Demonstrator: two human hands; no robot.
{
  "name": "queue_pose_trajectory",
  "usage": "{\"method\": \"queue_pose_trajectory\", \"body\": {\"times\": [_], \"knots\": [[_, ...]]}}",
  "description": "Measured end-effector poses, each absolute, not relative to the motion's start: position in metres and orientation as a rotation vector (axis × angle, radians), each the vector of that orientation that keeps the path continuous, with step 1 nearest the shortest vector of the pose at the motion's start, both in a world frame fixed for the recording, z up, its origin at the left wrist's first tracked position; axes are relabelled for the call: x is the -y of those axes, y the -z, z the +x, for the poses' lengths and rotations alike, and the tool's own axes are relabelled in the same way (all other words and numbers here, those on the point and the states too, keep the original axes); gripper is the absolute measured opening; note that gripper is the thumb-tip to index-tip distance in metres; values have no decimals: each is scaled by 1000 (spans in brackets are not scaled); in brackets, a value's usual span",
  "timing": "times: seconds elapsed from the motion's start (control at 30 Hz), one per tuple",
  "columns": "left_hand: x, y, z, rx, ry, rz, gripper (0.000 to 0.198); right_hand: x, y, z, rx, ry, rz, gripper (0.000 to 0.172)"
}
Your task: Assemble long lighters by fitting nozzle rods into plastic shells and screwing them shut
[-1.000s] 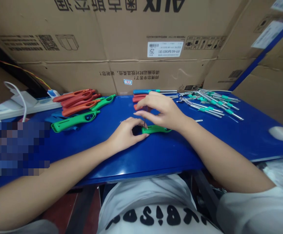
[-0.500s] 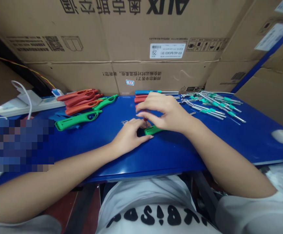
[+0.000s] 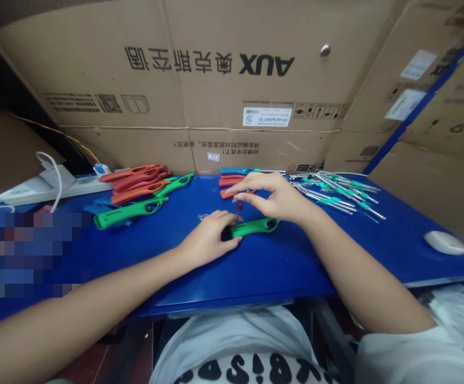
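Note:
A green lighter casing (image 3: pixel 255 227) lies on the blue table (image 3: pixel 264 266) in front of me. My left hand (image 3: pixel 208 240) pinches its left end between thumb and fingers. Above it, my right hand (image 3: pixel 282 196) has its fingertips closed on the red handle of a small screwdriver (image 3: pixel 239 206). The thin shaft stands nearly upright, its tip at the casing's left end near a dark slot. Whether the tip sits in a screw is too small to tell.
Red, orange and green casings (image 3: pixel 140 178) are piled at the left, beside a white power strip (image 3: pixel 82 185). Blue and red lighters (image 3: pixel 234 181) lie behind my right hand. Metal rods with green parts (image 3: pixel 348 192) spread at the right, near a white rounded object (image 3: pixel 445 242). Cardboard (image 3: pixel 200 32) stands behind.
The head view has tilted upward, so the scene sits lower in the picture. More of the casing and screwdriver now shows below my right hand. Both hands keep their holds.

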State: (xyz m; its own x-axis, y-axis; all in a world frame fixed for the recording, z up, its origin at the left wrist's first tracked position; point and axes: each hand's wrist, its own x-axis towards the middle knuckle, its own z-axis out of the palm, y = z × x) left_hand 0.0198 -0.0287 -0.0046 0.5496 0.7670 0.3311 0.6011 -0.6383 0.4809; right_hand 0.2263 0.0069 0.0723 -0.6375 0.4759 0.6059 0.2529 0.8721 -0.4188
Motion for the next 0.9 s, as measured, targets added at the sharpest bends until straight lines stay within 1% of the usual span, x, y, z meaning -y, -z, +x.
{"method": "queue_pose_trajectory", "body": {"times": [0.07, 0.13, 0.23, 0.37, 0.43, 0.5, 0.6, 0.7, 0.8, 0.9], "knots": [[27, 4, 18, -1111, -734, 2474, 25, -8, -71, 224, 2263, -260, -494, 13], [26, 4, 17, -1114, -735, 2462, 25, -8, -69, 221, 2255, -133, -437, 13], [26, 6, 19, -1144, -735, 2455, 22, -6, -66, 214, 2274, 16, -382, 19], [29, 6, 21, -1169, -753, 2468, 17, 2, -65, 203, 2340, 197, -429, 29], [31, 4, 21, -1194, -717, 2484, 21, 2, -68, 203, 2363, 199, -444, 30], [31, 0, 18, -1249, -629, 2526, 27, -2, -73, 213, 2327, 135, -477, 26], [30, -7, 12, -1333, -468, 2595, 31, -18, -81, 246, 2144, 161, -715, 23], [24, -8, 9, -1325, -396, 2625, 31, -37, -80, 289, 2077, 302, -1158, 22], [13, -6, 9, -1231, -412, 2675, 27, -48, -68, 322, 2041, 372, -1520, 21], [-6, -6, 8, -1123, -544, 2728, 24, -51, -54, 338, 1961, 393, -1689, 26]]}}
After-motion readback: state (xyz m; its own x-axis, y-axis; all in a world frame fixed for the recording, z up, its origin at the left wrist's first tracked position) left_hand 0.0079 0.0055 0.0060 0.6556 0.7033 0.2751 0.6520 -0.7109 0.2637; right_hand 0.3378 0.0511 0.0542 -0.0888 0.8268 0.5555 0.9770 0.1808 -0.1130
